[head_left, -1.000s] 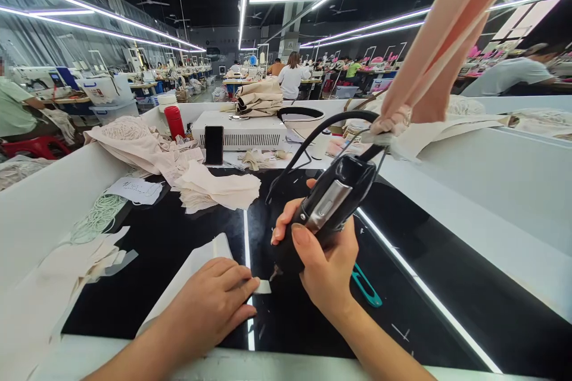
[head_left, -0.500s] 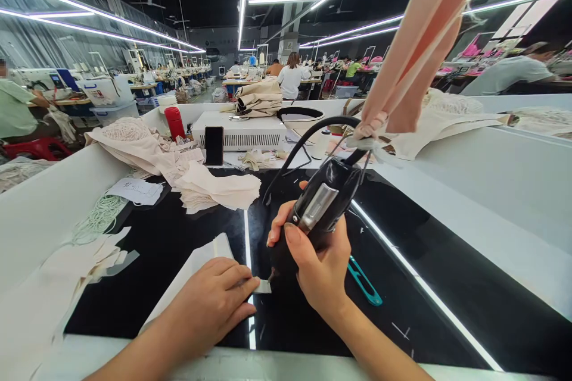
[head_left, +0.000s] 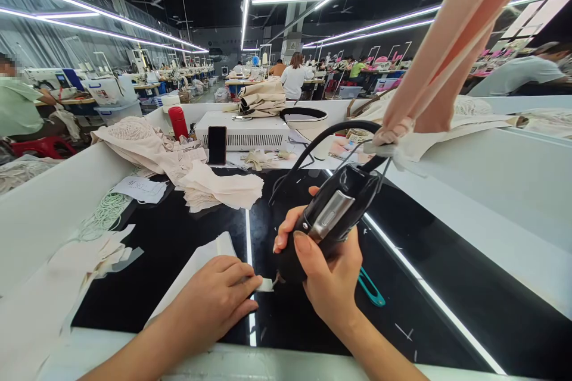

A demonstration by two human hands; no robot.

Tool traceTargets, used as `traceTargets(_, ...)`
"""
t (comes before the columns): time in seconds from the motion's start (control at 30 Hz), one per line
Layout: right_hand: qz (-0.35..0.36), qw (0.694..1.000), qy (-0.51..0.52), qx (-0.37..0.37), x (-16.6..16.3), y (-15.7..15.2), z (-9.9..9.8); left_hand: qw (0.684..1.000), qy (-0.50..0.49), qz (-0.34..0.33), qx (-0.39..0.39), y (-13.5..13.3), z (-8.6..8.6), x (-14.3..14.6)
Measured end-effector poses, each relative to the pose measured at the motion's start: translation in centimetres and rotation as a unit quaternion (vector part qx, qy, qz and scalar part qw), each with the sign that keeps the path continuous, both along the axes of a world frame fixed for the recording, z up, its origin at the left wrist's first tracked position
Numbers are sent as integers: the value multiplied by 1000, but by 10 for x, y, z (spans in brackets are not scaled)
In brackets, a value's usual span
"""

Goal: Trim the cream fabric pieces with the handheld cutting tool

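Observation:
My left hand (head_left: 217, 294) lies low over the black tabletop (head_left: 174, 250), its fingers closed on a white fabric piece (head_left: 196, 262). A narrow end of this fabric (head_left: 266, 285) sticks out past the fingertips. My right hand (head_left: 326, 268) wraps round a black corded handheld power tool (head_left: 342, 199) with a silver plate on its side. The tool leans to the upper right, and its small tip is by the fabric end; whether they touch I cannot tell. Pink fabric strips (head_left: 451, 53) from above are tied near the tool's cord end.
A teal slotted handle (head_left: 372, 289) lies right of my right hand. Cream fabric pieces (head_left: 218, 187), green cord (head_left: 105, 214) and a paper note (head_left: 140, 189) lie left. Behind stand a phone (head_left: 217, 146), a red bottle (head_left: 178, 123) and a white vented box (head_left: 250, 131). People sit farther off.
The tool and my right hand have shifted right, and the tool leans further right. The pink strips swing right with it. My left hand stays almost in place on the fabric. The view shifts slightly.

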State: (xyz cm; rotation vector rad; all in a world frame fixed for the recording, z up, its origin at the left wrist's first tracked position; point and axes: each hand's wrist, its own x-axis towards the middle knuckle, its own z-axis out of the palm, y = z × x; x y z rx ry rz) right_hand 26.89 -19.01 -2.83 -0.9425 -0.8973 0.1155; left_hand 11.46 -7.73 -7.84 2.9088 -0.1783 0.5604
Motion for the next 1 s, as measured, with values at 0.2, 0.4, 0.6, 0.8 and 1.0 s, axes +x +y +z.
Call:
traceTargets(0.2,-8,1000,-7,-6,-1,-2,0,998,-55,10,-28,6,-7,2)
traceTargets(0.4,-9,1000,-10,-3,0,-3,-1,995,-71,17,-65,12,-9,4)
traceTargets(0.6,-7,1000,-13,2,0,-5,0,993,-73,19,-95,12,-9,4)
traceTargets(0.8,-5,1000,-12,0,-1,-7,2,995,-75,16,-67,15,-11,3)
traceTargets(1.0,-8,1000,-8,2,1,-6,1,996,-78,9,-40,17,-14,3)
